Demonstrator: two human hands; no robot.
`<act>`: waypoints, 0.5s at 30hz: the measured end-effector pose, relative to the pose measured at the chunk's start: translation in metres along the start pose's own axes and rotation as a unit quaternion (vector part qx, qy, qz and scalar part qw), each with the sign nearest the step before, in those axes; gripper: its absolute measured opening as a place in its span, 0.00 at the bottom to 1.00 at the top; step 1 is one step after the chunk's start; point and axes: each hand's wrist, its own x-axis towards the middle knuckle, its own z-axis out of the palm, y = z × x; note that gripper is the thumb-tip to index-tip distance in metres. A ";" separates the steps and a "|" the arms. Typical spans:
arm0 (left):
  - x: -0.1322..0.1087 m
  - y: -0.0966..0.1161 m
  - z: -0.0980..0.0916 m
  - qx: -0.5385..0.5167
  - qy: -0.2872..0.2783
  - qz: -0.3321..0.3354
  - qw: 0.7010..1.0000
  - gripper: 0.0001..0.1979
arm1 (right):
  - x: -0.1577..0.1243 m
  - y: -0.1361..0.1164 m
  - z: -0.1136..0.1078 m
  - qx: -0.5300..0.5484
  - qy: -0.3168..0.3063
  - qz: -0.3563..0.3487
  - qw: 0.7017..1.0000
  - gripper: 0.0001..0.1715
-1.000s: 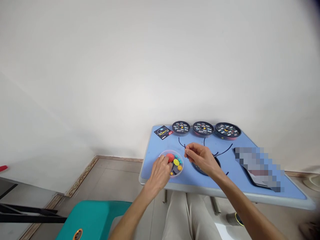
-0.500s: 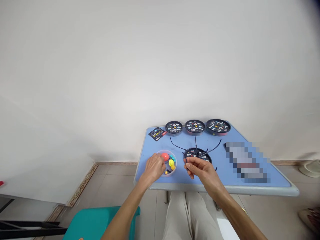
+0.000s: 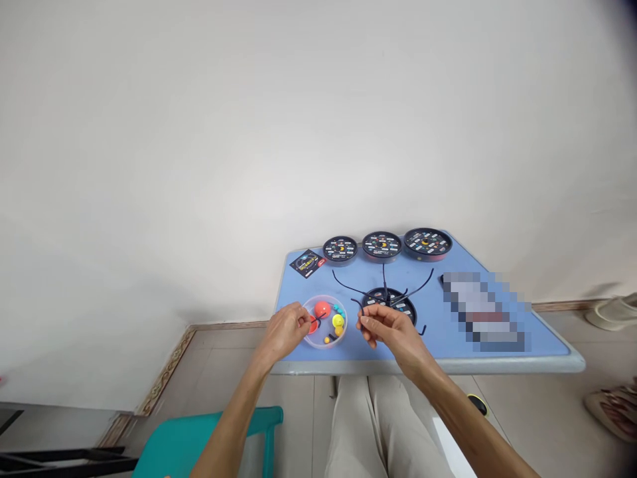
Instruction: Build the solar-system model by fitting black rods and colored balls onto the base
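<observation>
Left hand (image 3: 284, 330) at the edge of the clear round tray (image 3: 318, 344), fingers almost closed in a pinch, with a thin dark rod (image 3: 318, 320) between the fingertips, very near a small red piece (image 3: 312, 325). Right hand (image 3: 391, 330) just in front of the dark disc (image 3: 401, 309), thumb and fingers also pinched together, apparently on a curved dark wire (image 3: 356, 305), the exact grip partly hidden by the fingers.

Already on the disc: several bent dark wires (image 3: 421, 285), standing out from its centre in different directions, the longest ones reaching toward the back of the table. Left inside the tray: a red ball (image 3: 322, 309), a yellow ball (image 3: 338, 321), small teal beads (image 3: 339, 310) and small yellow balls (image 3: 338, 330). In a row at the back: 3 round black discs (image 3: 381, 245) with white labels, no wires on them, beside a dark printed card (image 3: 304, 263). On the right of the blue table (image 3: 308, 292), 1 pixelated object (image 3: 480, 312), impossible to identify. Below the table edge, light trousers (image 3: 371, 425) and a teal chair (image 3: 169, 445).
</observation>
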 end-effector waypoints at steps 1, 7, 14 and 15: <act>0.002 0.000 0.002 0.011 -0.007 0.009 1.000 0.10 | 0.001 0.001 0.001 -0.001 0.001 0.002 1.000 0.19; 0.012 0.000 0.018 0.141 0.009 0.007 0.990 0.09 | 0.005 0.006 0.005 -0.013 -0.013 0.001 1.000 0.18; 0.006 0.012 0.026 0.115 0.007 0.124 0.986 0.09 | 0.004 0.006 0.002 -0.031 -0.007 -0.006 0.999 0.19; 0.007 0.014 0.027 0.105 -0.016 0.145 0.984 0.10 | 0.005 0.006 0.002 -0.032 -0.007 -0.005 0.999 0.20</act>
